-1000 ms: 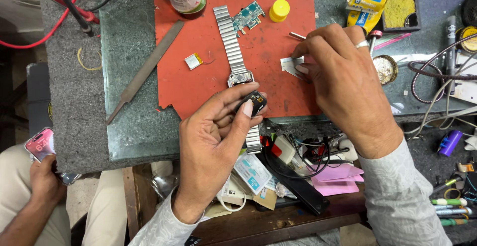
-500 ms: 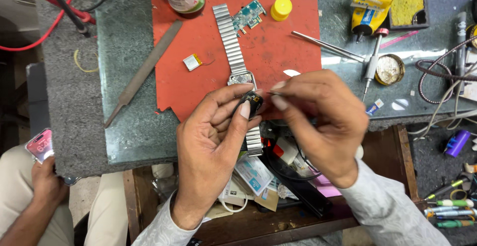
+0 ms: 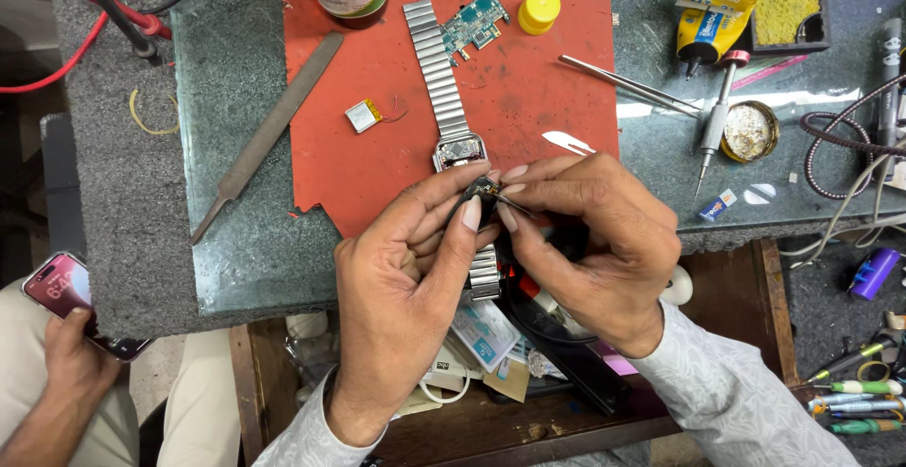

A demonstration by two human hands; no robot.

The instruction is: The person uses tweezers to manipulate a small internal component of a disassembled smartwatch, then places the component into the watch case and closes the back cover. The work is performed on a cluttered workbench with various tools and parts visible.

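Pinching a small dark square watch module [image 3: 483, 191] at the centre of the frame, the left hand [image 3: 406, 288] grips it between thumb and fingertips. The right hand [image 3: 590, 241] closes narrowly on a thin metal tool whose tip meets the module. Just above them, a silver metal link watch band [image 3: 439, 71] with its open case lies on the red rubber mat [image 3: 377, 165]. A long grey metal file [image 3: 269, 132] rests left of the mat.
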